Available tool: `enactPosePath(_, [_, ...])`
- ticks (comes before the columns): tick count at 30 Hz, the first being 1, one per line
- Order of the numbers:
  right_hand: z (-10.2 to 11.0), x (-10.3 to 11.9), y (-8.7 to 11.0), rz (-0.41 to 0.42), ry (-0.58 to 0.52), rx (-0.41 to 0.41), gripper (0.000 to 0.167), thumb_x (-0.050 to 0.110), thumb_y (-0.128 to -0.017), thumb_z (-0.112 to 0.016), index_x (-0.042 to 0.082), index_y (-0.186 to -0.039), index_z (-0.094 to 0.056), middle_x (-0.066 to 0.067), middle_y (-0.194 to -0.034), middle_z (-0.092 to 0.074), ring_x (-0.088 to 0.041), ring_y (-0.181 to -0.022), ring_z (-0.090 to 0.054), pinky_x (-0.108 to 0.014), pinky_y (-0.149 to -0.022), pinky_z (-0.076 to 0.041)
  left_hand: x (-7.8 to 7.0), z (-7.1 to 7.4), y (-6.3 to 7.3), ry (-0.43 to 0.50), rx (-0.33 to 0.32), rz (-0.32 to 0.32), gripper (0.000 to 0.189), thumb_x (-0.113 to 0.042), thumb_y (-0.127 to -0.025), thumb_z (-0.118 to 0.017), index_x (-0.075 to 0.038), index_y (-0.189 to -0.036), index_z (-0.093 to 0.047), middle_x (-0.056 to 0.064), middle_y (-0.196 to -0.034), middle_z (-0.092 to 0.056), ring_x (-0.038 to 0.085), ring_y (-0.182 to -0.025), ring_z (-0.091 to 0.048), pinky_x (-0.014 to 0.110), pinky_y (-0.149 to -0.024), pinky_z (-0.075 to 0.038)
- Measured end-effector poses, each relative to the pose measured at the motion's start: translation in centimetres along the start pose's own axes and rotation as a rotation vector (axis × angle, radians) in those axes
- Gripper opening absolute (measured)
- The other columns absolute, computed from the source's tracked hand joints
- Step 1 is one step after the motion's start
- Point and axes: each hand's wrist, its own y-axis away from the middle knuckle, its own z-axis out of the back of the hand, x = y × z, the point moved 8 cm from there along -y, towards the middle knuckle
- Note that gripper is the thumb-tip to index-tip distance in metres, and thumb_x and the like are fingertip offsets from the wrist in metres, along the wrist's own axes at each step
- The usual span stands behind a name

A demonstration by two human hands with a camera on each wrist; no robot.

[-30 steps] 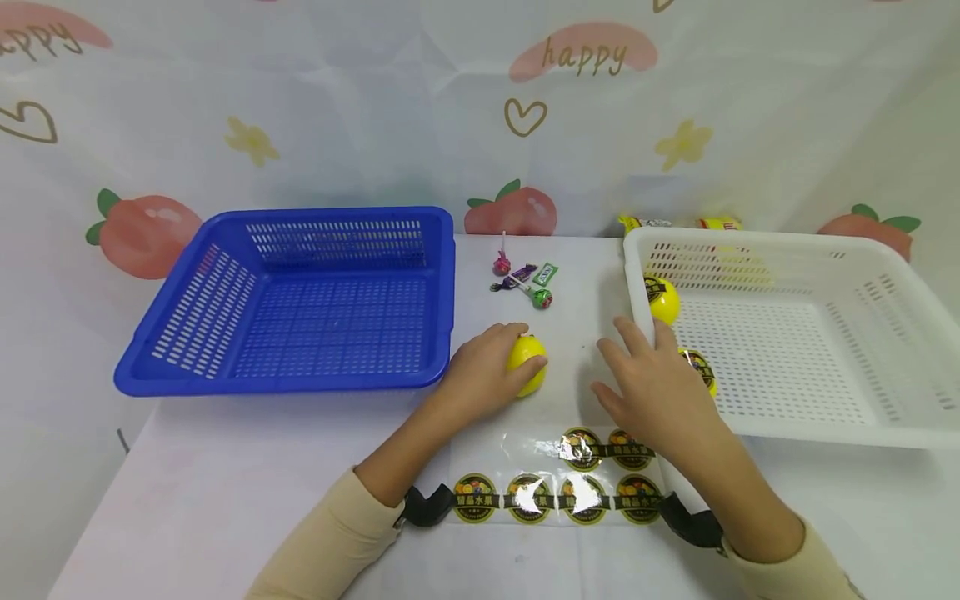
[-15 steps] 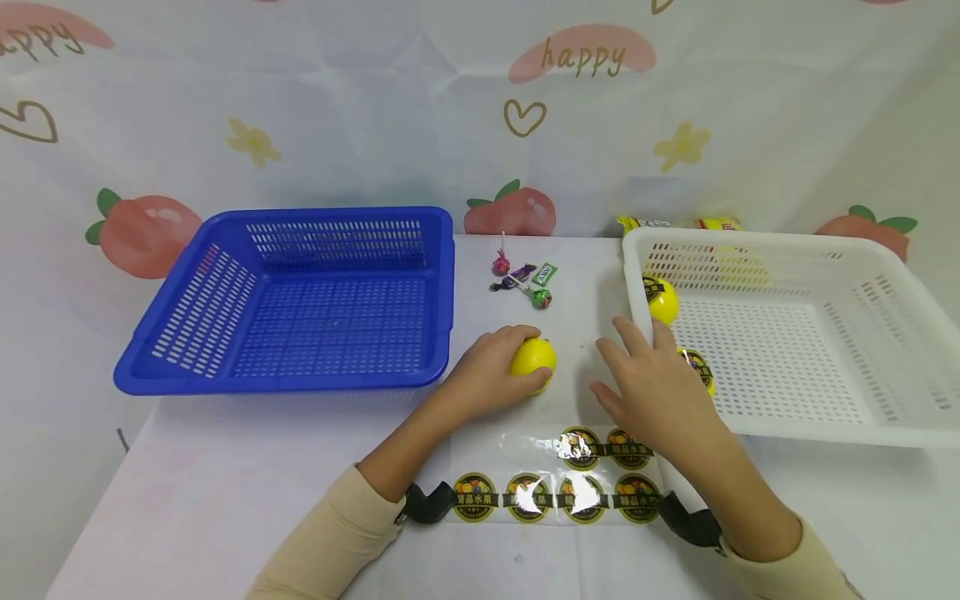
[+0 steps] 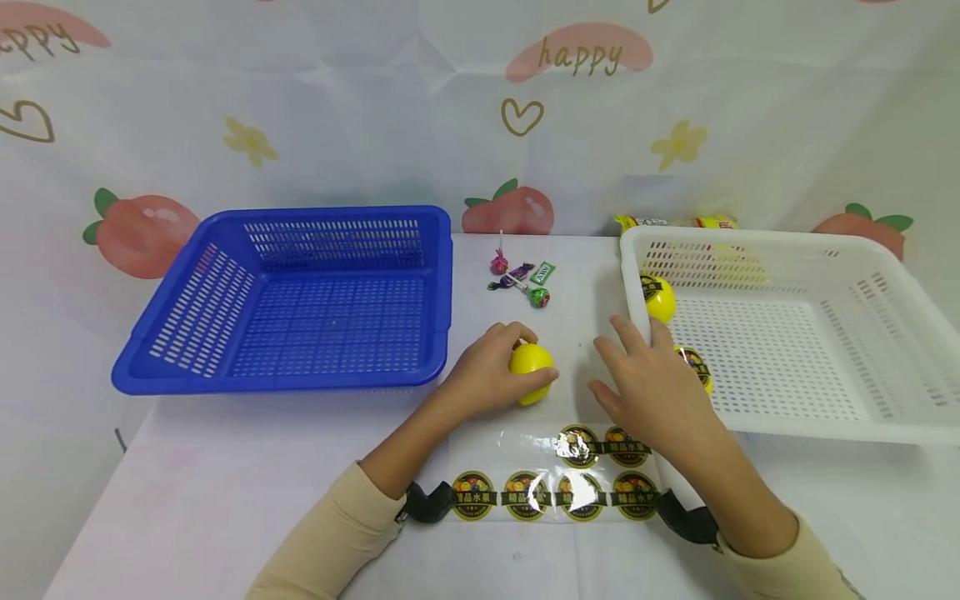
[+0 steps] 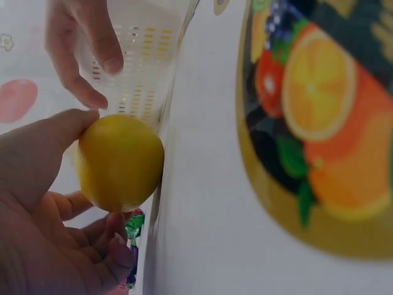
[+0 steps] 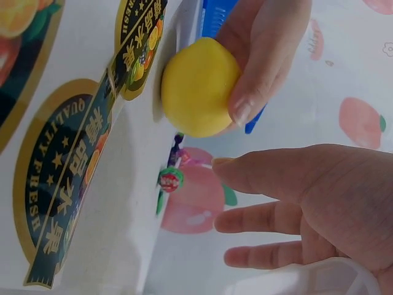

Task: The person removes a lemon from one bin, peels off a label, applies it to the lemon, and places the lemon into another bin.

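My left hand holds a smooth yellow lemon between thumb and fingers, low over the table in the middle. In the left wrist view the thumb touches the top of the lemon, while the fingers curl beneath it. My right hand is held beside the white basket's left rim with loosely spread fingers and nothing in its grasp. The right wrist view has the lemon beyond the right thumb, apart from it. In front of both hands lies a clear sheet of round fruit stickers, black and gold.
The blue basket stands at left. In the white basket at right are two yellow fruits with stickers. Lollipops and wrapped candies lie between the baskets. Yellow packets show behind the white basket.
The lemon has turned in my left hand and shifted slightly right, with the thumb now further across it. My right hand stays at the white basket's edge.
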Motion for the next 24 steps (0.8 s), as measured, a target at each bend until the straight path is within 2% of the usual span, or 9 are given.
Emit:
enactPosePath(4, [-0.02, 0.01, -0.02, -0.001, 0.001, 0.002, 0.049, 0.026, -0.08, -0.084, -0.001, -0.117, -0.067, -0.028, -0.134, -0.053, -0.057, -0.107, -0.049, -0.057, -0.075, -0.055, 0.44, -0.12, 0.06, -0.015, 0.017, 0.053, 0.059, -0.056, -0.087, -0.071, -0.016, -0.129, -0.059, 0.002, -0.108, -0.055, 0.018, -0.089, -0.056, 0.03, -0.073, -0.05])
enactPosePath(9, [-0.05, -0.01, -0.03, -0.005, 0.003, 0.009, 0.049, 0.025, -0.08, -0.084, -0.001, -0.118, -0.067, -0.028, -0.134, -0.053, -0.058, -0.106, -0.049, -0.057, -0.072, -0.056, 0.31, 0.0, 0.29, -0.062, 0.042, 0.053, 0.07, -0.061, -0.083, -0.072, -0.015, -0.134, -0.057, 0.004, -0.113, -0.055, 0.018, -0.089, -0.056, 0.031, -0.073, -0.05])
enactPosePath(20, [-0.07, -0.06, 0.02, -0.007, -0.002, 0.014, 0.049, 0.025, -0.081, -0.083, -0.001, -0.118, -0.066, -0.028, -0.134, -0.053, -0.057, -0.107, -0.049, -0.057, -0.078, -0.054, 0.26, 0.04, 0.71, -0.072, 0.123, 0.018, 0.088, -0.05, -0.071, -0.088, -0.018, -0.144, -0.049, 0.006, -0.127, -0.055, 0.02, -0.102, -0.057, 0.038, -0.086, -0.051])
enactPosePath(24, [-0.08, -0.06, 0.02, -0.006, -0.004, 0.014, 0.048, 0.026, -0.081, -0.083, -0.001, -0.118, -0.066, -0.028, -0.134, -0.053, -0.057, -0.107, -0.049, -0.057, -0.078, -0.054, 0.31, 0.01, 0.7, -0.089, 0.133, 0.002, 0.089, -0.044, -0.071, -0.09, -0.017, -0.145, -0.048, 0.007, -0.13, -0.055, 0.022, -0.106, -0.058, 0.041, -0.09, -0.051])
